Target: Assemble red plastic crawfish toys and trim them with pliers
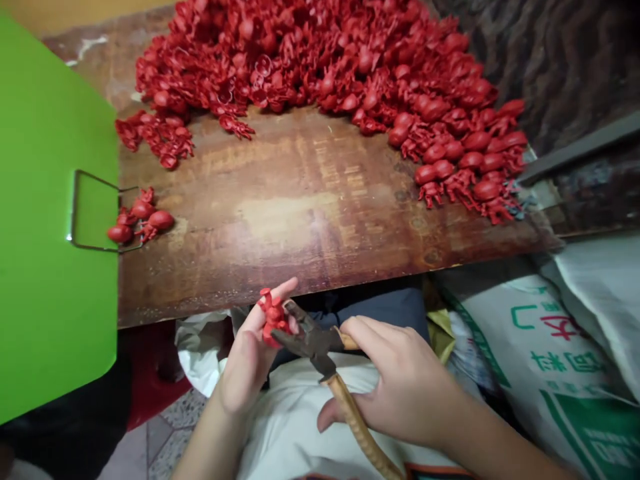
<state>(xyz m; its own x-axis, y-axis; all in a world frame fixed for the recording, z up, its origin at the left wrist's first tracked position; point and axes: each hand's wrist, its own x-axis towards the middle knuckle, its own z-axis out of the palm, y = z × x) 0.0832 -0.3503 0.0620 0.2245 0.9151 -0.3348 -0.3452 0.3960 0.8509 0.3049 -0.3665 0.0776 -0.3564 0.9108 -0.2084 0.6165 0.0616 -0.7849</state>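
My left hand [253, 357] is closed on a small red plastic figure [273, 313] just in front of the table edge. Pliers [313, 341] with tan handles are gripped in my right hand [400, 380]. Their dark jaws stand apart around the lower part of the figure; whether they touch it I cannot tell. Past the table edge, a big heap of similar red plastic pieces [320, 60] covers the far part of the wooden table [280, 253].
A green board [55, 200] with a wire handle [75, 207] stands at the left, several red pieces [143, 219] beside it. White printed sacks [565, 347] lie at the right below the table. A white bag [203, 347] hangs under the front edge.
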